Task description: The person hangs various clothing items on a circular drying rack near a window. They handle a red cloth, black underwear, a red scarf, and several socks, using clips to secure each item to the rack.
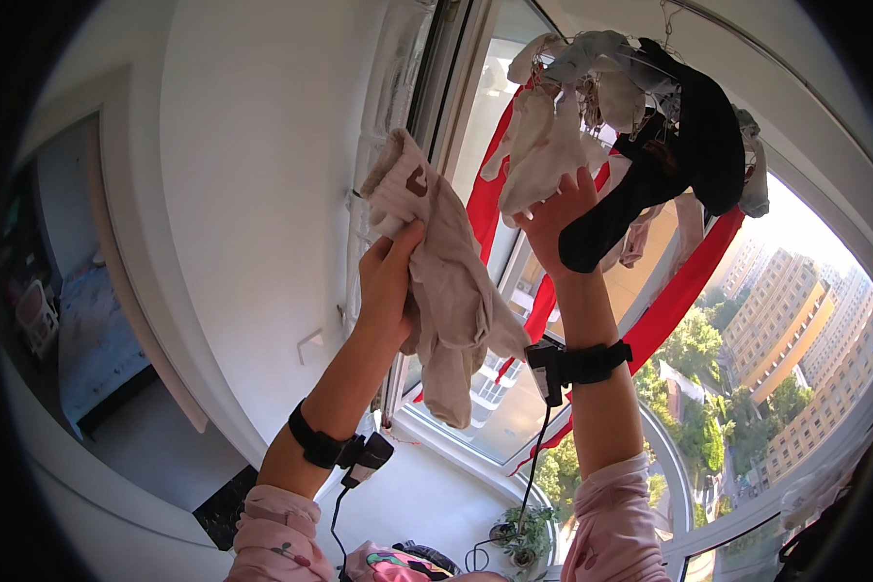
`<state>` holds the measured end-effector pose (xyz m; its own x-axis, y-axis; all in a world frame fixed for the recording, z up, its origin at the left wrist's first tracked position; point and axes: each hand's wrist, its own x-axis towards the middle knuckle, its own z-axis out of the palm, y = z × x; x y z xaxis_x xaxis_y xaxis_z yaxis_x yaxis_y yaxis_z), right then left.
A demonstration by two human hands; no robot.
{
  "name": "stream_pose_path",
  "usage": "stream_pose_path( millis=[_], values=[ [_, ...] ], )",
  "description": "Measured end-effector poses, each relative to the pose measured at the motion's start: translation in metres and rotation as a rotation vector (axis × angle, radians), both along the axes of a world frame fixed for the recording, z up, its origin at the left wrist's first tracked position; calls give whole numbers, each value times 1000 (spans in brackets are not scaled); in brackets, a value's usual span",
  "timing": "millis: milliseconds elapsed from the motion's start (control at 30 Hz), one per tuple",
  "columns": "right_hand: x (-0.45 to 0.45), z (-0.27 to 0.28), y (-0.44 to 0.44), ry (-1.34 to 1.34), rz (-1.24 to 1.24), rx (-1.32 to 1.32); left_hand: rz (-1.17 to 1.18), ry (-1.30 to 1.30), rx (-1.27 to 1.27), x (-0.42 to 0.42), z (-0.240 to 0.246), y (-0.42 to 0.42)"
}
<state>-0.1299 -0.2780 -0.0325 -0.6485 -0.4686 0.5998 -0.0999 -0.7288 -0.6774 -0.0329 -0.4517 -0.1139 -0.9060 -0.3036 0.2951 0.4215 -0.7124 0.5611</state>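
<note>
Several light-coloured socks (451,291) hang bunched in my left hand (389,284), pinched between thumb and fingers near their cuffs. My right hand (564,218) is raised among the hanging laundry, its fingertips at the lower part of a white sock (545,156); whether it grips that sock I cannot tell. A black sock (604,218) drapes in front of the right wrist. Above, a clip hanger (593,102) with wire and pegs carries white, grey and black socks and hangs from a metal rail (764,44).
Red cloth strips (687,291) hang behind the socks by the window. A foil-wrapped pipe (389,87) runs down beside the window frame (447,102). Potted plants (527,535) stand below, near colourful fabric (400,564). A doorway at left shows a bed (98,342).
</note>
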Motion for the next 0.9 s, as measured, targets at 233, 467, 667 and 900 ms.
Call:
stream_pose_path(
  millis=[233, 467, 667, 900],
  values=[
    [14, -7, 2, 94, -56, -50, 158, -31, -60, -38, 35, 6],
    [3, 6, -11, 124, -835, -57, 289, -95, -86, -84, 50, 40],
    [26, 8, -5, 709, -1643, 316, -235, -26, -228, -83, 83, 51],
    [45, 15, 6, 748, -1379, 595, -332, 1, -320, -61, 90, 71]
  ],
)
